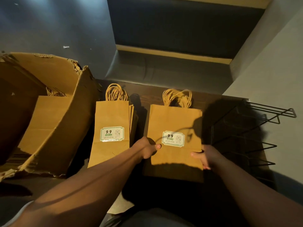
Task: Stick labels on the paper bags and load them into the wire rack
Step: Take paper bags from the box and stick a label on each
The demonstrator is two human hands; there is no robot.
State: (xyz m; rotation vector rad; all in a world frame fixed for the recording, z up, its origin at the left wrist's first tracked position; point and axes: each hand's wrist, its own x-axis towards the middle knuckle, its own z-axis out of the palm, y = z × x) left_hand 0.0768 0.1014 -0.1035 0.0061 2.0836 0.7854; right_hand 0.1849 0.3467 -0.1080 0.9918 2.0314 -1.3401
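**Head view: both hands hold a labelled paper bag beside the wire rack**

Head view, one picture. At the centre, a flat brown kraft paper bag with twisted paper handles (175,122) lies on a stack of like bags on the dark wooden worktop (144,92). A white-and-green rectangular label printed "9.9" (173,138) is stuck on its face. The left hand (148,150) grips the bag's left edge, thumb on top and fingers curled under. The right hand (205,157) holds the right edge, thumb laid on the paper and the other fingers below it.

At 9 o'clock from this bag, just beside it, lies a second stack of brown paper bags (111,128), its top bag bearing the same kind of label (112,134). Further toward 9 o'clock stands a torn brown cardboard box (54,115) with more bags inside. At 3 o'clock, near the held bag, sits the black wire rack (246,136) with triangular dividers, partly in shadow.
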